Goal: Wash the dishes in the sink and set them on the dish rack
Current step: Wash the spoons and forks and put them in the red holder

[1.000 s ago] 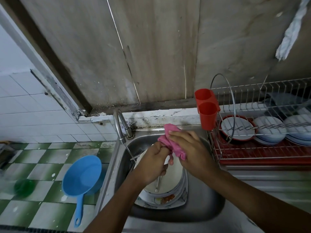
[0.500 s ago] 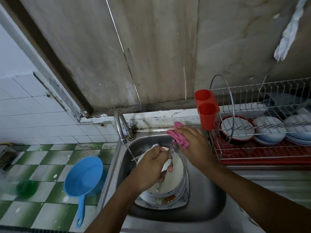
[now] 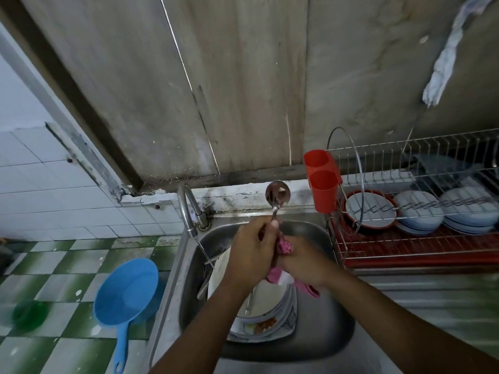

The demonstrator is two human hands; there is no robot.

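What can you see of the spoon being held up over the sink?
The spoon is shiny metal, an oval bowl on a thin neck. It stands nearly upright, bowl uppermost, above the back edge of the sink. The left hand grips its handle just below the neck and hides the rest. The pink cloth, held in the right hand, bunches right beside that grip; whether it wraps the handle cannot be seen. The bowl shows reflections, no obvious food.

Spoon [image 3: 277,197] shiny metal; sink [image 3: 332,333] brushed steel; cloth [image 3: 285,245] pink fabric; dish rack [image 3: 421,155] wire metal.
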